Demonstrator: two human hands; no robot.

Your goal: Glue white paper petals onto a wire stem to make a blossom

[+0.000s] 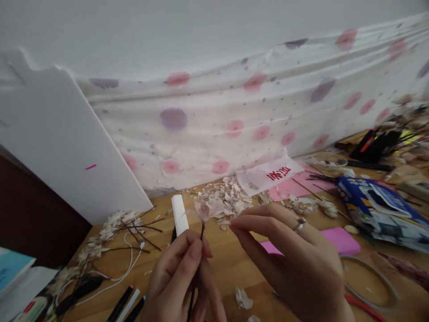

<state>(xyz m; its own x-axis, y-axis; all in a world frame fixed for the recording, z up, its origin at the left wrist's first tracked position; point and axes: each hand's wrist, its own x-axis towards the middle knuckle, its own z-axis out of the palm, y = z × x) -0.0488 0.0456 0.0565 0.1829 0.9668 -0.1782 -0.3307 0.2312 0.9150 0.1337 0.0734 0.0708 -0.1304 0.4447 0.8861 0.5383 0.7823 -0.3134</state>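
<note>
My left hand (pixel 177 281) pinches a thin dark stem (pixel 202 231) between thumb and fingers. A pale pink petal blossom (pixel 203 211) sits on top of the stem. My right hand (pixel 288 264), with a silver ring (pixel 300 224) on one finger, is raised just right of the blossom. Its fingertips are drawn together close to the petals. Whether they hold a small petal piece is too hard to see. Behind the blossom stands a white tube (pixel 179 213), possibly a glue stick.
Pale petals (pixel 224 199) lie heaped on the wooden table (pixel 231 268), with blossom branches (pixel 117 228) at left. A blue printed bag (pixel 378 210), pink foam (pixel 342 240), wire coil (pixel 368 281) and red-handled pliers (pixel 363 307) lie right. A white board (pixel 63 143) leans left.
</note>
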